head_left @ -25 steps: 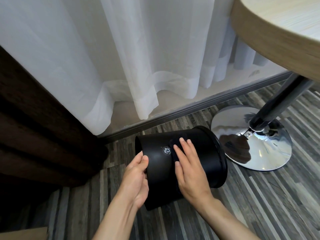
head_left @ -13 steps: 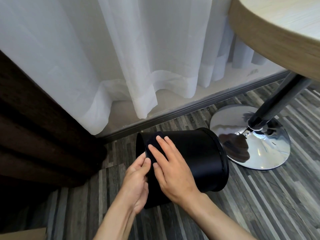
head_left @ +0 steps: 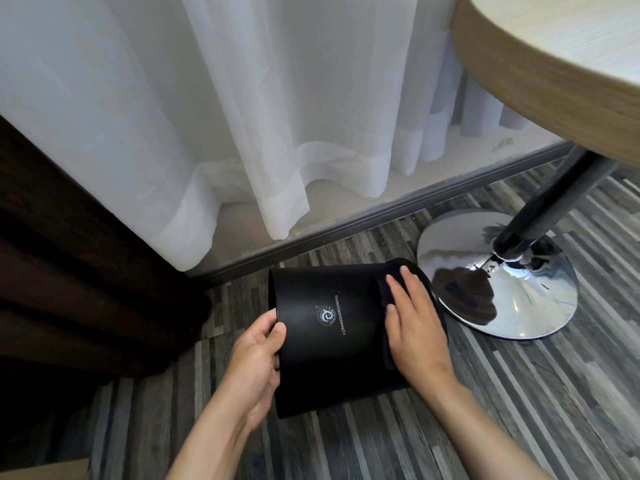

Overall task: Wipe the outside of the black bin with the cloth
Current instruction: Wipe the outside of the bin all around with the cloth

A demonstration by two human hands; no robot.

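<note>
Chrome table base [head_left: 498,282] just beside black bin [head_left: 329,327]; right hand [head_left: 415,327] flat on cloth [head_left: 384,299], left hand [head_left: 256,362] gripping bin.

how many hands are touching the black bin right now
2. The left hand grips the black bin at its base end; the right hand presses the cloth near its rim.

Most of the cloth [head_left: 384,327] is hidden beneath the right hand [head_left: 417,332]; only a dark strip shows. The black bin [head_left: 329,334] hides its own underside and its mouth at the right. The small print by its logo is barely legible. The round table [head_left: 554,74] is cut off at the upper right of the frame.
</note>
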